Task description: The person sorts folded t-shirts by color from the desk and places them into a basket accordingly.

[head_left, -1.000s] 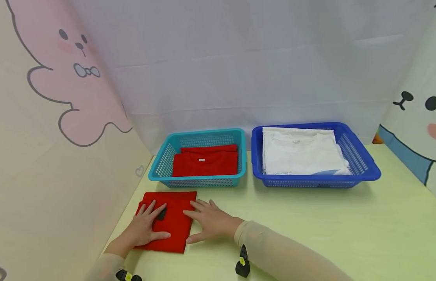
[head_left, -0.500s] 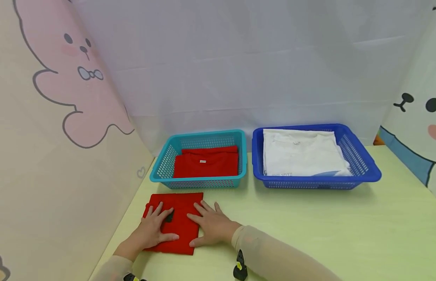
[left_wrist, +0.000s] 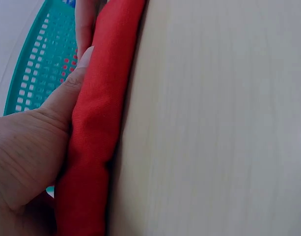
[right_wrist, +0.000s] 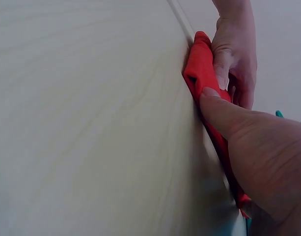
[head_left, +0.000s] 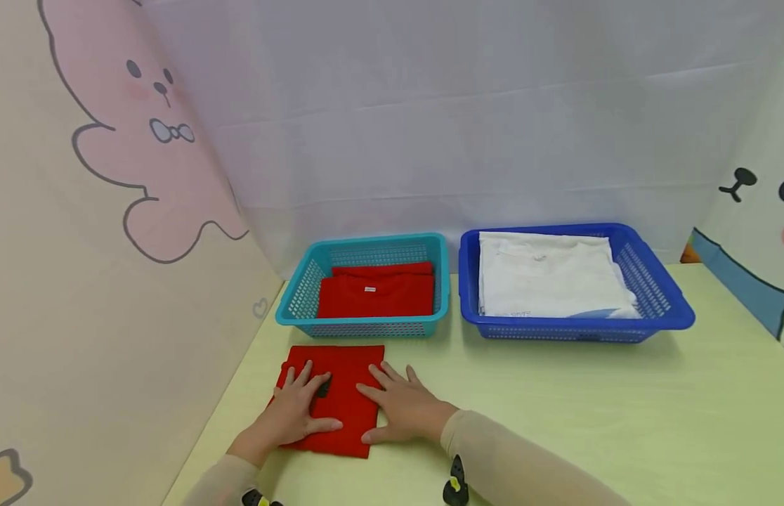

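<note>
A folded red T-shirt with a small dark patch lies on the pale yellow table in front of the teal basket. My left hand rests on its left part, fingers spread; the left wrist view shows the thumb lying on the cloth near its thick folded edge. At the shirt's right edge is my right hand, also with spread fingers. Its fingertips touch the top of the cloth, and in the right wrist view the thumb presses against the front corner. The left palm hides some of the shirt.
Behind the shirt stands a teal basket with folded red shirts inside. To its right is a blue basket holding folded white shirts. A cartoon-printed wall borders the table on the left; a white sheet hangs behind.
Both hands and the red T-shirt have slid a little to the right along the table, relative to the baskets. The view has also shifted slightly. Finger poses look much the same.
</note>
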`<state>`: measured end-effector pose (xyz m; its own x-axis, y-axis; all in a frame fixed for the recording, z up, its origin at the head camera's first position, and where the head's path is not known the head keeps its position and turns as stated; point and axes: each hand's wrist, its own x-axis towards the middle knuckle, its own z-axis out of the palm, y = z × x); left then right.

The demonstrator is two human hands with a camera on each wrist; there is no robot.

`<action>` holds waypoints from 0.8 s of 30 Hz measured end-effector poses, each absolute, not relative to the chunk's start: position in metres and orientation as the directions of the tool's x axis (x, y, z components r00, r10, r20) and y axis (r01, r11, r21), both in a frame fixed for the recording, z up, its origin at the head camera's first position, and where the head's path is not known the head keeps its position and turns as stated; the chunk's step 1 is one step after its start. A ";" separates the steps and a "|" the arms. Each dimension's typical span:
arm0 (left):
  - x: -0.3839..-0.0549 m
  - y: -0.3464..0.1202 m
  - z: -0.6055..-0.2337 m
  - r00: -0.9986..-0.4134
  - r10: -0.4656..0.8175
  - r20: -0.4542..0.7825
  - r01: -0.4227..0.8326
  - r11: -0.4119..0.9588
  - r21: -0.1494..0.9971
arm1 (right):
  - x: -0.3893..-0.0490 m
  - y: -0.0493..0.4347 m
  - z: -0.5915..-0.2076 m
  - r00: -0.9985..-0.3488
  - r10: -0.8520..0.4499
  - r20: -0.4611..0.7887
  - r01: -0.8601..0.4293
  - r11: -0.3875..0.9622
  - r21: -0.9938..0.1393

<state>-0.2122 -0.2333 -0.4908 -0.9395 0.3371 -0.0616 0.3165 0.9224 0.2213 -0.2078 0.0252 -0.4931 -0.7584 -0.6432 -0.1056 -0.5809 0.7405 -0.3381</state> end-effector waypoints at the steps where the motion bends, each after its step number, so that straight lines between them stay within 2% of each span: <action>1: -0.211 -0.230 -0.491 -0.940 0.333 -0.069 0.311 0.925 0.218 | -0.207 0.029 -0.493 -0.756 -0.646 -0.103 -0.583 0.737 -0.342; 8: -0.209 -0.201 -0.491 -0.943 0.327 -0.070 0.310 0.933 0.181 | -0.206 0.057 -0.494 -0.748 -0.657 -0.091 -0.602 0.730 -0.325; 24: -0.203 -0.138 -0.485 -0.939 0.323 -0.118 0.304 0.940 0.154 | -0.197 0.118 -0.491 -0.738 -0.669 -0.085 -0.596 0.707 -0.381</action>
<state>-0.2026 -0.1379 -0.4854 -0.9389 0.3234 -0.1182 0.3044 0.9400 0.1539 -0.1972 0.1177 -0.4906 -0.7385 -0.6688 -0.0855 -0.5959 0.7067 -0.3814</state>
